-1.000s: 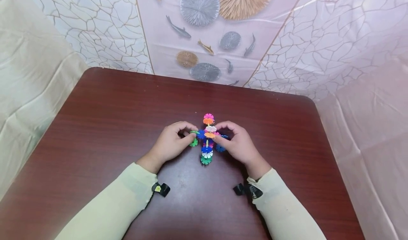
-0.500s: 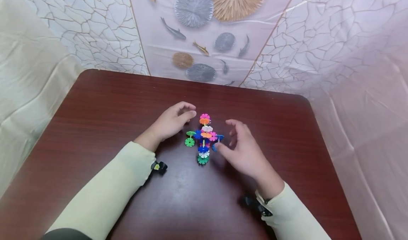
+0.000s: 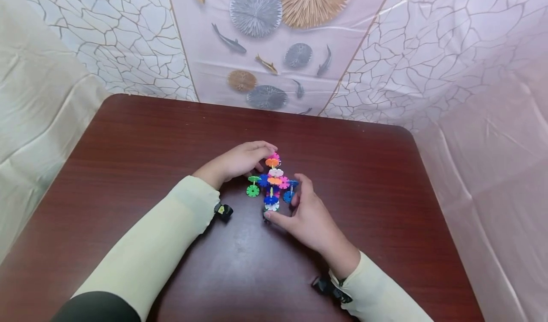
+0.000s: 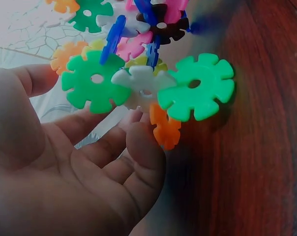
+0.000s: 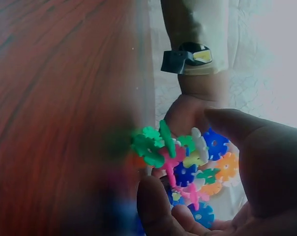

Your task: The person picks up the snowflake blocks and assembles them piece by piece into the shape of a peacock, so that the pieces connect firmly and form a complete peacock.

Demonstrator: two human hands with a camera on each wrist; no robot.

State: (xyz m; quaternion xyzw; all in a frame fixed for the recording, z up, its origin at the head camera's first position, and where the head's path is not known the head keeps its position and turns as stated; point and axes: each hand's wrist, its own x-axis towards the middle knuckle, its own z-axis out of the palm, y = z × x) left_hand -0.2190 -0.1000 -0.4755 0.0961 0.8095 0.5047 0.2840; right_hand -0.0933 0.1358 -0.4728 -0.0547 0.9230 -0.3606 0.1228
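Observation:
A cross-shaped model of interlocking flower-edged plastic discs stands on the table in the head view, in pink, orange, white, blue and green. My left hand holds its far end, fingertips over the pink disc. In the left wrist view, the thumb and curled fingers of that hand lie about the model, near a green disc. My right hand holds the near end, thumb on the end discs and fingers by the blue discs at right. Its hidden fingertips show only partly in the right wrist view.
The dark red-brown wooden table has rounded far corners. Behind it hangs a patterned cloth printed with fish and round shapes. Pale drapes flank both sides. Black straps with small devices sit on the wrists.
Both hands let go of the model's sides and drew apart. The left then came to the far end and the right to the near end. The model stayed about where it was.

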